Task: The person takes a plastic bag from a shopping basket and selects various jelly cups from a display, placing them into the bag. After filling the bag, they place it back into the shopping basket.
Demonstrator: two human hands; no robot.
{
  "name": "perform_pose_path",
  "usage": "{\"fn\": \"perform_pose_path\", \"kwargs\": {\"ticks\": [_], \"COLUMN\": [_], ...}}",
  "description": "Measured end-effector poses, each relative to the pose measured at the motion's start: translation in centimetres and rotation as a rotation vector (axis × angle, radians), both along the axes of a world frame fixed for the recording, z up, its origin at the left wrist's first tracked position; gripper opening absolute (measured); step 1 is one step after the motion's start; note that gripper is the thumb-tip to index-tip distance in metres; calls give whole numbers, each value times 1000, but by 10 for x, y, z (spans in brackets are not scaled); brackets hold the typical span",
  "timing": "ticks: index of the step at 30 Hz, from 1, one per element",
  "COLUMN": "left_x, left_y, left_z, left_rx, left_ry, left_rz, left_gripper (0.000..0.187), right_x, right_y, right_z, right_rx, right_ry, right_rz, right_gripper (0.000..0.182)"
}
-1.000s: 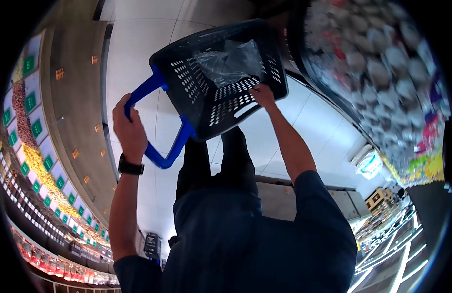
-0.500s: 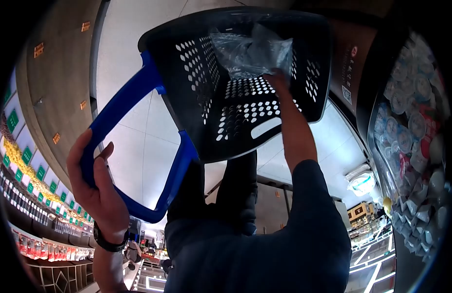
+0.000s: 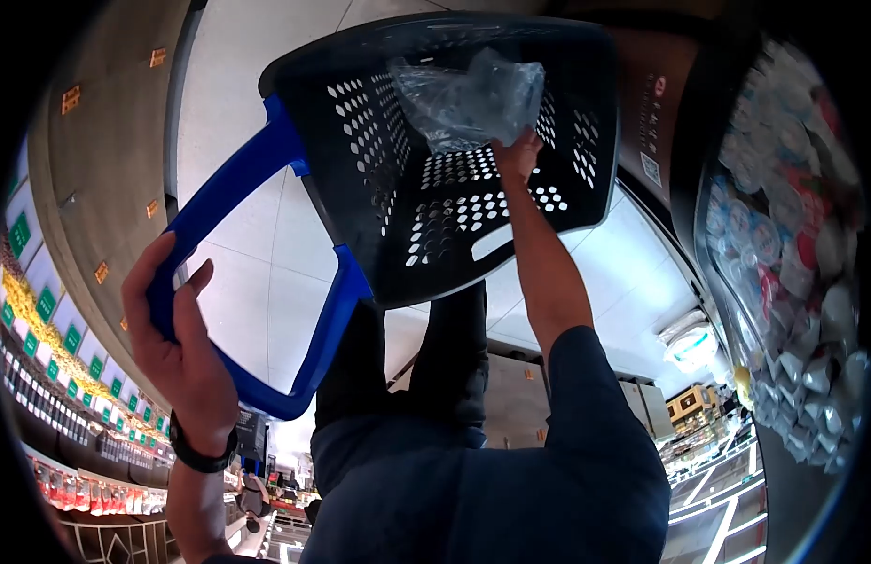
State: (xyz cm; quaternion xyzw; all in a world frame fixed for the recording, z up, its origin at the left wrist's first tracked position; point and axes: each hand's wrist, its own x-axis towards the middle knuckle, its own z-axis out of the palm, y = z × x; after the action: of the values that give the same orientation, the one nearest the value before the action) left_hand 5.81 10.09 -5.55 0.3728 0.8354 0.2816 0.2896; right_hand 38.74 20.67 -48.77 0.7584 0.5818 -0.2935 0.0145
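A black shopping basket (image 3: 346,211) with perforated walls hangs tilted in front of my body, its opening towards me. My left hand (image 3: 186,352), a dark band on its wrist, curls around the blue handle (image 3: 230,188), which sticks out to the left of the basket. My right arm reaches over the rim, and my right hand (image 3: 520,155) is inside. Its fingers close on the lower right edge of a clear plastic bag (image 3: 468,99), which lies against the inner wall. The bag looks crumpled; its contents cannot be made out.
At the right stands a bin of small wrapped packets and cups (image 3: 797,254), close to the basket. Shelves with green labels (image 3: 45,305) line the left, beside a brown cabinet front (image 3: 116,150). Another person (image 3: 252,498) appears far off at lower left.
The basket and both hands have shifted slightly left in view. The plastic bag has moved a little within the basket, and more of my right hand shows beside it.
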Motion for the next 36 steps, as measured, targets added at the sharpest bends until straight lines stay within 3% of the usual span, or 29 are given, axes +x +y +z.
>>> {"fn": "perform_pose_path", "kwargs": {"ticks": [1, 2, 4, 5, 6, 8, 10, 12, 14, 17, 19, 20, 22, 26, 28, 32, 34, 36], "left_x": [-1, -2, -5, -6, -7, -1, 3, 4, 3, 4, 4, 4, 4, 2, 1, 4, 6, 7], "left_y": [-2, -4, -5, -6, -7, -1, 2, 5, 7, 8, 9, 8, 9, 5, 2, -1, 0, -1], "left_z": [0, -1, -3, -3, -2, -3, 0, 0, 4, 4, 6, 8, 11, 11, 10, 6, 35, 45], "left_rx": [-9, -18, -59, -49, -40, 17, -40, 35, 6, 49, 59, 69, 73, 214, 191, 310, 268, 392], "left_ry": [9, 18, 61, 82, 99, 60, 70, -11, 9, 8, 59, 83, 114, 236, 235, 385, 477, 601], "left_rz": [5, 10, -1, -29, -60, -15, 77, 29, 10, 4, -19, -23, -36, -122, -111, -70, -232, -385], "left_gripper": [35, 35, 36, 36, 36, 33, 32, 33, 33, 34, 34, 34, 34, 34, 35, 39, 39, 34], "right_x": [8, 13, 52, 67, 54, 5, -25, -51, -71, -75, -75, -71, -58, -29, -10, 10, 20, 34], "right_y": [7, 14, 11, -3, -6, 1, -30, -57, -68, -91, -90, -95, -103, -115, -127, -152, -177, -214], "right_z": [-13, -28, -127, -174, -161, -101, -77, -50, 9, 44, 114, 138, 181, 270, 311, 394, 411, 406], "right_rx": [-50, -61, -331, -344, -362, -271, -129, -133, -268, -239, -351, -331, -313, -342, -294, -278, -215, -144], "right_ry": [3, 8, -32, 273, 275, -73, 131, 296, 321, 304, 457, 446, 615, 605, 760, 563, 472, 444], "right_rz": [-45, -43, 355, 282, 284, 1018, 821, 835, 927, 1094, 897, 895, 651, 539, 283, 22, -78, -155], "right_gripper": [87, 85, 64, 39, 39, 31, 24, 31, 28, 26, 23, 23, 24, 22, 19, 19, 20, 20]}}
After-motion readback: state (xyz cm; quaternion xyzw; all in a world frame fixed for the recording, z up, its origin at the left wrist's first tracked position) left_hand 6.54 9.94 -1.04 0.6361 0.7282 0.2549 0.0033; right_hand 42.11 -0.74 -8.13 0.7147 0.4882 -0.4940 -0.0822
